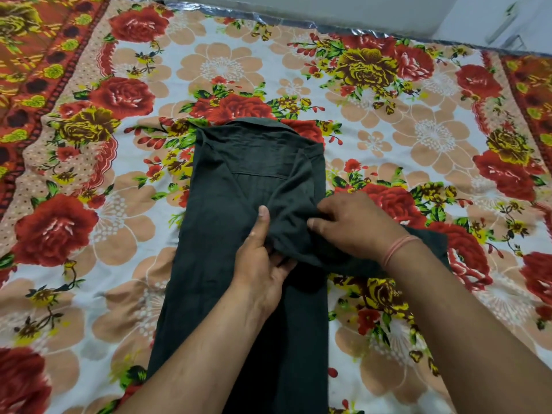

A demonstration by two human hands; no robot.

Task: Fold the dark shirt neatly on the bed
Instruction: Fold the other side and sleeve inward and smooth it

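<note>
The dark green shirt (227,222) lies lengthwise on the flowered bed sheet (418,130), collar at the far end, its sides folded in to a narrow strip. One sleeve (430,243) still sticks out to the right under my right forearm. My left hand (260,258) pinches a bunched fold of cloth at the shirt's middle, thumb on top. My right hand (355,225) grips the same bunched cloth from the right, fingers curled into it. A pinkish band sits on my right wrist.
The bed sheet with red roses and orange flowers spreads wide on all sides of the shirt. A shiny mattress edge (268,20) and a pale wall run along the far side.
</note>
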